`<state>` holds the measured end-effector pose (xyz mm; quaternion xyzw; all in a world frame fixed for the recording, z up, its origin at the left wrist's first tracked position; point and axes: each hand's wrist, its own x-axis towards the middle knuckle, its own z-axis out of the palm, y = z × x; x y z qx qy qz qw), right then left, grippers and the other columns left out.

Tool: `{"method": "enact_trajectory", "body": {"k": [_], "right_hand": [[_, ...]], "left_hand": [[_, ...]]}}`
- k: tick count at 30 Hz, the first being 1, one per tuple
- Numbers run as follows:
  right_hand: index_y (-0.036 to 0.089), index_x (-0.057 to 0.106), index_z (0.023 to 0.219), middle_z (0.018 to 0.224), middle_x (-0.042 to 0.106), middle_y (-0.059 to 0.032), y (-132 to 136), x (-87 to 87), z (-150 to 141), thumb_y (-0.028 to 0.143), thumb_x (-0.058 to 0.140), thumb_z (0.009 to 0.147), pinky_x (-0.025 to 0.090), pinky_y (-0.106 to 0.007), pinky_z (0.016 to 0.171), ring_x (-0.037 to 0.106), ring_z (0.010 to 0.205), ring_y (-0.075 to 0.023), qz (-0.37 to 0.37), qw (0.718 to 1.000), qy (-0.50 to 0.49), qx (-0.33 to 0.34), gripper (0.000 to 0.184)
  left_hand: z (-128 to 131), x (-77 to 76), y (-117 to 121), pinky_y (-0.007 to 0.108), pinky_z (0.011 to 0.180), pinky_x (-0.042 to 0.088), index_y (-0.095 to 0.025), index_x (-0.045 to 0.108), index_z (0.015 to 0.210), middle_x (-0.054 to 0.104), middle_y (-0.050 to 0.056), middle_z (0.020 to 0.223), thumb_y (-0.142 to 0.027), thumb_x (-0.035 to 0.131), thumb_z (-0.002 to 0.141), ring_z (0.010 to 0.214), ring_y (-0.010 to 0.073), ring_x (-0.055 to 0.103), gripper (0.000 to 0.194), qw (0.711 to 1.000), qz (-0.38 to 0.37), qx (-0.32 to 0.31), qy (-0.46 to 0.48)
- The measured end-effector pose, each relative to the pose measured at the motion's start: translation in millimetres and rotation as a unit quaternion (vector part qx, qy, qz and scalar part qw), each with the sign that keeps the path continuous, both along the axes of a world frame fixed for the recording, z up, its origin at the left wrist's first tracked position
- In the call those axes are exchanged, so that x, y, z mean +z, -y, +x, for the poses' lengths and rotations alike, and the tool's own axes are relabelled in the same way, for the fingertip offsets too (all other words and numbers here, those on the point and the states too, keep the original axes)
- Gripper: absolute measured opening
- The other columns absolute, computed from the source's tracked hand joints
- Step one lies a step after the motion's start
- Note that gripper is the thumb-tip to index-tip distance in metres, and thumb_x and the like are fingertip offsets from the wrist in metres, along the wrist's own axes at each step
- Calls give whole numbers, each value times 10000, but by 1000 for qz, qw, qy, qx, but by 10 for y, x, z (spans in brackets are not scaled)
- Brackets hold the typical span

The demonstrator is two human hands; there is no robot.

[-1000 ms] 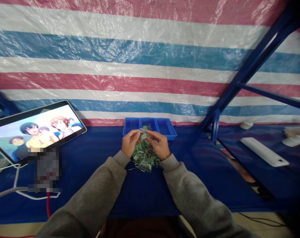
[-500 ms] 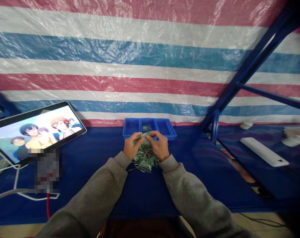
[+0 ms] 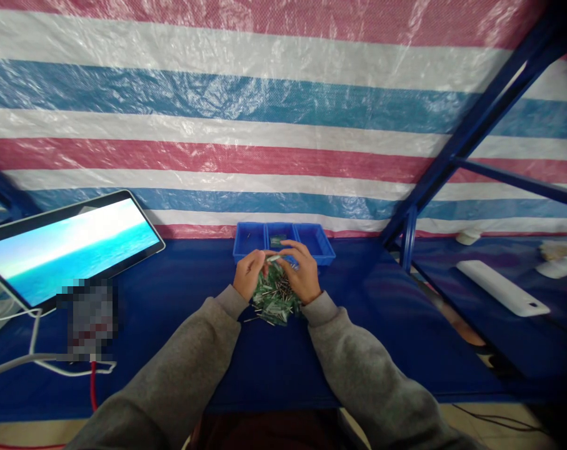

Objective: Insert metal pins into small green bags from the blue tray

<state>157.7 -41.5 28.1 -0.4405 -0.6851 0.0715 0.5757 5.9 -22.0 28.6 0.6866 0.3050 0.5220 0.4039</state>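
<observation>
Both hands meet over a heap of thin metal pins and small clear green-tinted plastic packets (image 3: 276, 301) on the blue table. Between my fingertips is a small, pale plastic packet (image 3: 274, 257); its contents are too small to make out. My left hand (image 3: 250, 275) is closed, pinching the packet's left end. On the other end, my right hand (image 3: 302, 275) has its thumb and a finger, while its index finger is raised a little apart. Just behind the hands stands a blue three-compartment tray (image 3: 315, 242). A green packet (image 3: 276, 240) lies in its middle compartment.
A tablet (image 3: 72, 244) leans at the left, with a blurred-out object (image 3: 92, 319) and white and red cables (image 3: 93, 387) in front. A blue metal frame (image 3: 433, 162) rises at the right, near a long white object (image 3: 501, 287). Striped sheeting (image 3: 264, 131) hangs behind.
My right fingers have spread apart somewhat, the index finger lifting away. The packet between the hands shows more plainly. The tablet's picture has changed to a sea scene.
</observation>
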Motion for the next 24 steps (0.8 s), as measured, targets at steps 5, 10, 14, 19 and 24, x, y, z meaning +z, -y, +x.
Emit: {"method": "enact_trajectory", "body": {"k": [5, 10, 14, 19, 24], "right_hand": [[215, 631, 819, 823, 656, -41, -4, -45, 2, 326, 591, 797, 418, -375, 823, 576, 850, -208, -31, 999, 7, -40, 120], [219, 622, 957, 814, 660, -26, 8, -29, -10, 352, 604, 781, 424, -348, 815, 590, 802, -191, -59, 997, -39, -35, 222], [193, 626, 914, 793, 656, -12, 5, 2, -6, 390, 602, 771, 443, -297, 736, 592, 754, -173, -106, 992, -56, 37, 245], [165, 614, 729, 655, 611, 3, -28, -34, -1, 410, 551, 799, 426, -259, 627, 550, 637, -144, -129, 989, -67, 27, 262], [169, 638, 802, 711, 637, -23, -59, -72, 3, 388, 597, 756, 440, -277, 632, 550, 628, -149, -112, 989, -95, 0, 227]], "left_hand": [[-31, 0, -28, 249, 664, 453, -148, 678, 812, 545, 62, 898, -410, 539, 824, 758, 138, 533, 297, 988, 106, 88, -66], [-21, -12, -31, 247, 675, 469, -145, 675, 743, 616, 38, 751, -376, 556, 818, 697, 133, 564, 270, 992, 73, 79, -63], [0, -48, -35, 240, 592, 500, -134, 671, 887, 667, 43, 781, -372, 615, 770, 605, 122, 584, 271, 996, -13, 83, 23], [15, -64, -47, 261, 590, 532, -119, 655, 887, 673, 61, 841, -357, 661, 724, 637, 140, 616, 289, 994, -51, 68, 67], [4, -65, -53, 240, 610, 523, -123, 593, 753, 635, 22, 711, -315, 685, 700, 653, 131, 610, 219, 997, -61, 42, 33]]}}
